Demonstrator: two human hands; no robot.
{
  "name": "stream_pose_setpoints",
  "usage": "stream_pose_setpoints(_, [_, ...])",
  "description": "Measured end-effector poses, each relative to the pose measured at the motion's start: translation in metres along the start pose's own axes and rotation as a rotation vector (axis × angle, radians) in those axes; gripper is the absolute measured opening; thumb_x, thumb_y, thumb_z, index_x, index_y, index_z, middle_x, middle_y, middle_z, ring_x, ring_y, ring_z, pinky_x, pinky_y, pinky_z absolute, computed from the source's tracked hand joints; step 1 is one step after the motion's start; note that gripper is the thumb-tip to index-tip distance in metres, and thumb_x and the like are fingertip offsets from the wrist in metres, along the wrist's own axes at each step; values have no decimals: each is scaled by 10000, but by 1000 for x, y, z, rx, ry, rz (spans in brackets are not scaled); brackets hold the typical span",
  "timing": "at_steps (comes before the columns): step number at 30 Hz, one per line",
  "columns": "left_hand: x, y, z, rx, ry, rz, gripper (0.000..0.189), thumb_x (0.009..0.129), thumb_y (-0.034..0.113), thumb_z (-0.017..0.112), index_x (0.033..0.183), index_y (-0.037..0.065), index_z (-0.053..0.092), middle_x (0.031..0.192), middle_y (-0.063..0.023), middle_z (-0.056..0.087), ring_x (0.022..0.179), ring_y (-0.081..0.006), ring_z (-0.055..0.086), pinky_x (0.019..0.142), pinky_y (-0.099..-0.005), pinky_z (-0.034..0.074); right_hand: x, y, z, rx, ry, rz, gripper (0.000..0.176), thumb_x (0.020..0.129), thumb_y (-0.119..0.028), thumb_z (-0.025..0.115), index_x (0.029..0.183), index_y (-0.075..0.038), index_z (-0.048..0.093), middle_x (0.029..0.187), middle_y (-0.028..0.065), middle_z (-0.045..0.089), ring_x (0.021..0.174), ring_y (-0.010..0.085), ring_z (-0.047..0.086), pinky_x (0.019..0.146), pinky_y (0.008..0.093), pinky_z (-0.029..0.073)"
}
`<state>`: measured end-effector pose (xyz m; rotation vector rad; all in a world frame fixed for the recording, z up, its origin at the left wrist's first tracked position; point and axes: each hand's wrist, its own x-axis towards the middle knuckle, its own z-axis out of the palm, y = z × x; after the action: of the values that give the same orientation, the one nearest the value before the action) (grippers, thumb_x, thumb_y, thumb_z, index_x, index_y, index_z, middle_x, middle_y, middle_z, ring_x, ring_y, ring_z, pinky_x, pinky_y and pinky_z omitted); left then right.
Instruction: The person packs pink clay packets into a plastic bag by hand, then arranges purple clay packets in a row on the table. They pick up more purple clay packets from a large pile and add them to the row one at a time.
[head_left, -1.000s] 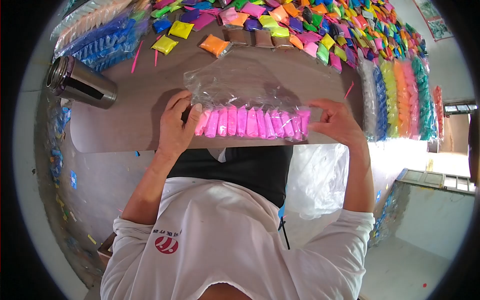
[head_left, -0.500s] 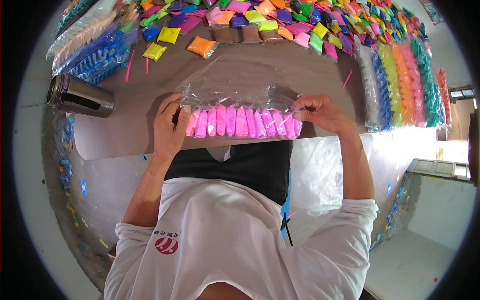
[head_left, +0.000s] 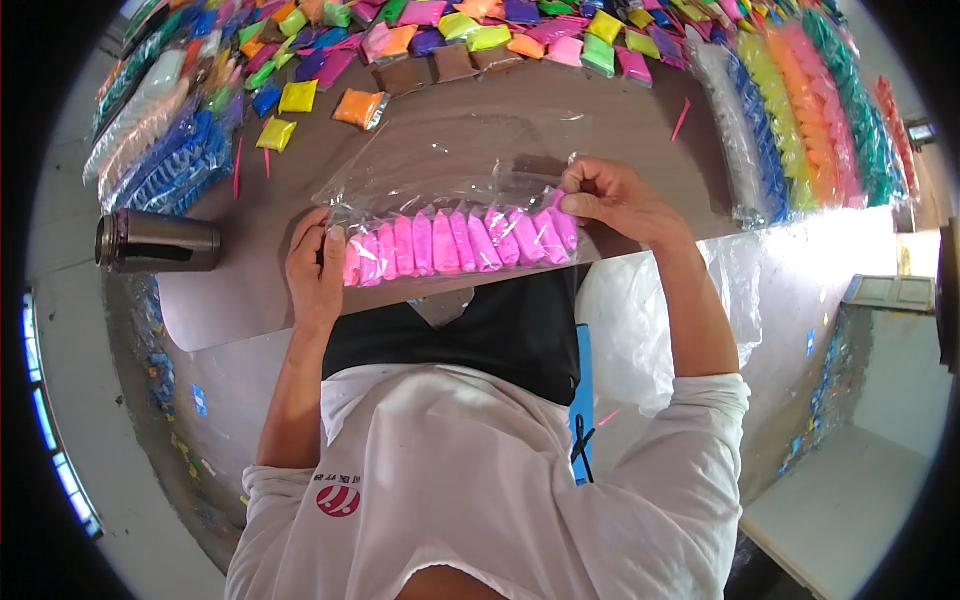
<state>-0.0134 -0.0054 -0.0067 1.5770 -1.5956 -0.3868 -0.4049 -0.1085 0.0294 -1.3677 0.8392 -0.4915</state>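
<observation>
- Pink packets (head_left: pixel 455 240), a whole row side by side inside a clear bag (head_left: pixel 450 165), sit at the near edge of the brown table (head_left: pixel 530 110), roughly centre frame.
- Left hand (head_left: pixel 318 265) is clamped on the bag's left end. The thumb is on top and the fingers underneath are hidden, so I can't see how far they wrap.
- Right hand (head_left: pixel 610 200) is curled tight, pinching the bag's right end just above the last pink packet. The fingertips are tucked in and mostly out of sight.
- The bag's empty upper half is see-through and glary, so its far edge is honestly hard to trace against the wood.
- The fisheye rim cuts off the top of the frame. The heap of mixed packets (head_left: pixel 480 30) runs out of view, same with the blue filled bags (head_left: pixel 180 160) at upper left and the colour-sorted bags (head_left: pixel 800 110) at upper right.
- Steel tumbler (head_left: pixel 160 240) lies on its side at the left, well apart from the left hand.
- Open room is the bare wood between the bag and the orange packet (head_left: pixel 360 107) and brown packets (head_left: pixel 455 62) beyond it. A thin pink stick (head_left: pixel 682 118) lies to the right of that patch.
- The bag's bottom edge sits right at the table's lip, with the torso just below.
</observation>
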Motion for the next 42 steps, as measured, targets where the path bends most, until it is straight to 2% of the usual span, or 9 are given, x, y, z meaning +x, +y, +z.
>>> stream_pose_setpoints(5, [0, -11, 0, -14, -40, -15, 311, 1026, 207, 497, 985, -68, 637, 1201, -115, 612, 1012, -173, 566, 875, -288, 431, 11, 2, -1, -1, -14, -18, 216, 903, -204, 735, 932, -77, 563, 855, -56, 531, 786, 49, 481, 707, 223, 419])
stream_pose_setpoints(14, [1, 2, 7, 131, 35, 8, 392, 1018, 282, 483, 1013, -68, 660, 1179, -189, 631, 1019, -288, 612, 895, -359, 463, 7, 12, -25, 192, -75, -182, 320, 873, -107, 748, 1169, -60, 634, 1012, -22, 630, 892, 58, 552, 755, 219, 456])
stream_pose_setpoints(17, [0, 5, 9, 172, 48, -9, 427, 1021, 310, 468, 1013, -68, 666, 1184, -197, 630, 1045, -300, 613, 908, -369, 458, 8, 0, -29, 55, -73, -62, 234, 868, -78, 745, 1076, -51, 641, 953, -27, 609, 854, 51, 530, 734, 223, 448])
stream_pose_setpoints(23, [0, 8, 13, 198, 88, -140, 467, 1029, 355, 468, 1023, -68, 666, 1188, -187, 626, 1030, -279, 603, 906, -366, 454, 53, 14, -38, 18, -212, -319, 140, 887, -77, 722, 908, -52, 586, 818, -48, 536, 759, 50, 473, 696, 230, 418])
stream_pose_setpoints(27, [11, 8, -23, 230, 67, -310, 456, 1032, 398, 484, 1070, -12, 680, 950, -99, 666, 873, -182, 601, 809, -325, 472, 68, -4, -41, -89, -237, -315, 135, 896, -90, 715, 908, -52, 586, 811, -49, 541, 766, 49, 478, 694, 230, 418])
stream_pose_setpoints(32, [4, 29, -73, 163, 354, -324, 385, 1033, 327, 514, 1007, -9, 700, 940, -66, 685, 854, -121, 628, 786, -257, 486, 77, 17, -27, -57, -211, -333, 145, 897, -114, 725, 912, -48, 598, 820, -45, 554, 771, 50, 492, 695, 224, 425])
stream_pose_setpoints(35, [-5, 86, -38, 94, 200, -238, 328, 1016, 269, 542, 900, -6, 679, 1012, -104, 682, 894, -160, 642, 811, -281, 497, 69, 18, -25, -92, -154, -339, 146, 897, -126, 731, 941, -43, 619, 852, -40, 584, 806, 45, 516, 715, 220, 438])
stream_pose_setpoints(39, [1, 141, 20, 204, -116, 219, 139, 885, 85, 657, 814, -31, 627, 1092, -207, 662, 968, -304, 663, 848, -369, 519, 67, 19, -30, -59, -195, -317, 193, 884, -165, 755, 974, -41, 639, 889, -30, 616, 846, 51, 540, 744, 223, 452])
stream_pose_setpoints(42, [10, 160, 61, 161, -238, 324, 121, 822, 98, 720, 808, 3, 646, 1151, -169, 627, 1013, -332, 620, 867, -414, 499, 65, 9, -31, -88, -207, -307, 233, 865, -196, 779, 978, -43, 643, 894, -29, 624, 848, 57, 546, 746, 229, 453])
